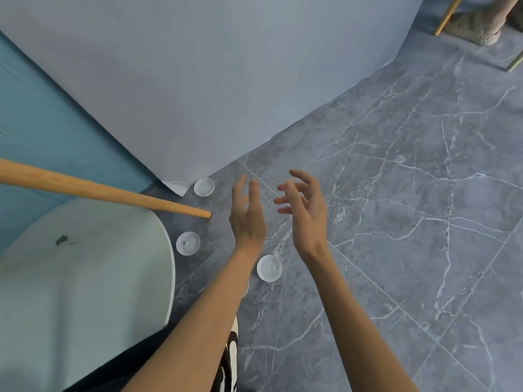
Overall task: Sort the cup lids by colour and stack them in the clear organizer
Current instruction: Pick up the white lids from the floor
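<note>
1. The grey marbled floor (396,222) fills the right and middle of the view; a pale blue backdrop sheet (198,80) curves down onto it from the top left, with a teal panel (42,123) to its left
2. A pale, rounded table top (85,264) sits at lower left, and a wooden leg (99,190) slants across above it, its tip resting on the floor
3. Both forearms reach forward over the floor. The left hand (246,213) is spread flat with fingers straight and holds nothing; the right hand (304,205) is loosely spread with fingers curled a little, also empty. The two hands are near each other but not touching
4. Three whitish cup lids lie on the floor: the far lid (204,187) just beside the lower corner of the backdrop sheet, the middle lid (188,243) close to the table top's edge, and the near lid (269,268) between the two forearms. A sliver of what may be a fourth shows at the left forearm's edge; I cannot tell
5. The clear organizer is not in view, so where stacks will go cannot be said
6. Judged step: gathering spilled lids off the floor, before any sorting. All three look the same pale colour
7. Next move calls for lowering a hand to one lid, likely the near one, and pinching its thin rim, since it lies flat on hard tile
</note>
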`<state>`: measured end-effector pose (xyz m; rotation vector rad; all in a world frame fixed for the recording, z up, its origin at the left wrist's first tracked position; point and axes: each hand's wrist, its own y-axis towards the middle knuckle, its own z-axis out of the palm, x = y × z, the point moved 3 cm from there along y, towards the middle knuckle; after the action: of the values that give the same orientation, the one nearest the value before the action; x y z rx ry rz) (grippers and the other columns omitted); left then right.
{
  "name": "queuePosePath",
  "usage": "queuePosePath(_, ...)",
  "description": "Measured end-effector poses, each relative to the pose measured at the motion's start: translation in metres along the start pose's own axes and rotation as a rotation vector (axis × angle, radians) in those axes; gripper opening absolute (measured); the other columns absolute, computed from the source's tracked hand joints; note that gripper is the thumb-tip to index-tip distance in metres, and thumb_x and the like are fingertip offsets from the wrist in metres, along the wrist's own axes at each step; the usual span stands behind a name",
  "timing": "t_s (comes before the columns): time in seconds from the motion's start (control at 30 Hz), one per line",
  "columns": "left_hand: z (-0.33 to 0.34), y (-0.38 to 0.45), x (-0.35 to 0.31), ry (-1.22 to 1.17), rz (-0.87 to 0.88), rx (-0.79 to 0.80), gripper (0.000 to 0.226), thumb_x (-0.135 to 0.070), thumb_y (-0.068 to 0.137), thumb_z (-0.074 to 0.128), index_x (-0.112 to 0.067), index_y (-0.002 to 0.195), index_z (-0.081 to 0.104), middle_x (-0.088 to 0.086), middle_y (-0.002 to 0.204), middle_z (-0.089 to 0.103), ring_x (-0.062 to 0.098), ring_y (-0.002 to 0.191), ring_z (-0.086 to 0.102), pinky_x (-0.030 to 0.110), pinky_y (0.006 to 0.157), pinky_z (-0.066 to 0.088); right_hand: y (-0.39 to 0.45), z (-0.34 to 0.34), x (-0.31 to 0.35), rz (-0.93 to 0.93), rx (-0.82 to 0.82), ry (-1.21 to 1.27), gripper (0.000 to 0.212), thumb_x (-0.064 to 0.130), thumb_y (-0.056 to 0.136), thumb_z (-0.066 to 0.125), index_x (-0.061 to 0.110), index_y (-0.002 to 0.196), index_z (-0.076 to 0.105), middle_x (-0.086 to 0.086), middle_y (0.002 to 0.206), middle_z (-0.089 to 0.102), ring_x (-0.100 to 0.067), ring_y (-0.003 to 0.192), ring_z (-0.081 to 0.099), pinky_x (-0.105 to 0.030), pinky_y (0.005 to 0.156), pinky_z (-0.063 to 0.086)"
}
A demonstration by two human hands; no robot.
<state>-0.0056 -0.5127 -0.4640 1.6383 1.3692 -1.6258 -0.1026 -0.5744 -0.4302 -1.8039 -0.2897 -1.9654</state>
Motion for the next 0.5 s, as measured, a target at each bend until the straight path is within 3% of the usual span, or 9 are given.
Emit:
queuePosePath(0.1,-0.001,0.005,0.027,0.039,-0.035,0.001,0.058,-0.078,0.088,0.04,-0.051,0.139,0.047,-0.01,0.123,0.067,0.019,0.11,0.068,0.052,0.101,0.052,0.0,0.003,-0.028,0.03,-0.014,-0.003,0.036,0.043,0.095,0.058,0.026,0.127,0.059,-0.006,0.112,0.07,-0.021,0.09,0.072,-0.033,0.077,0.057)
queuePosePath(0.27,-0.001,0.014,0.058,0.1,-0.059,0.047,0.052,-0.067,0.097,0.042,-0.047,0.146,0.042,-0.045,0.095,0.056,0.018,0.116,0.065,0.051,0.103,0.051,0.001,0.01,-0.063,0.056,-0.046,-0.001,0.037,0.042,0.095,0.059,0.024,0.127,0.059,-0.008,0.111,0.069,-0.018,0.087,0.072,-0.032,0.076,0.058)
queuePosePath(0.33,-0.004,0.019,0.068,0.109,-0.061,0.051,0.057,-0.07,0.094,0.041,-0.046,0.146,0.042,-0.045,0.099,0.056,0.016,0.118,0.064,0.051,0.104,0.051,0.0,0.011,-0.075,0.058,-0.047,-0.007,0.037,0.044,0.095,0.059,0.025,0.126,0.059,-0.007,0.11,0.07,-0.018,0.088,0.072,-0.034,0.078,0.059)
queuePosePath(0.43,-0.008,0.025,0.087,0.124,-0.084,0.05,0.063,-0.077,0.088,0.038,-0.049,0.144,0.041,-0.031,0.115,0.057,0.016,0.118,0.064,0.05,0.103,0.051,0.0,0.012,-0.094,0.074,-0.042,-0.034,0.039,0.046,0.094,0.059,0.026,0.127,0.059,-0.004,0.108,0.07,-0.018,0.088,0.072,-0.037,0.081,0.059)
queuePosePath(0.5,-0.011,0.025,0.101,0.145,-0.109,0.046,0.065,-0.081,0.084,0.038,-0.052,0.142,0.041,-0.033,0.11,0.058,0.017,0.114,0.066,0.05,0.102,0.051,0.001,0.01,-0.109,0.095,-0.057,-0.04,0.037,0.045,0.094,0.059,0.026,0.127,0.059,-0.005,0.108,0.07,-0.018,0.087,0.071,-0.036,0.081,0.059)
